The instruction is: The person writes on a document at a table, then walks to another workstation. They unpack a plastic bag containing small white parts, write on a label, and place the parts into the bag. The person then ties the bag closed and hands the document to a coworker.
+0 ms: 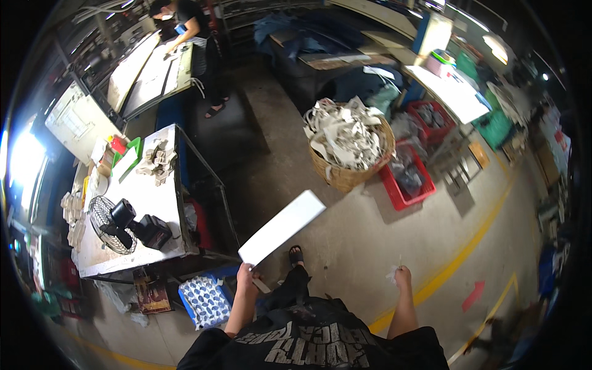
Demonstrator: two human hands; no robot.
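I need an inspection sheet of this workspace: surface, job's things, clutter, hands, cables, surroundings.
Surface: concrete floor with yellow lines.
Job's things: long white flat panel, tilted, held by one end; small white scrap.
Clutter: wicker basket heaped with pale offcuts; red crates; small fan on white table.
Hands: left hand grips the panel; right hand holds the scrap.
Cables: nothing seen.
Surroundings: another person at a far bench.
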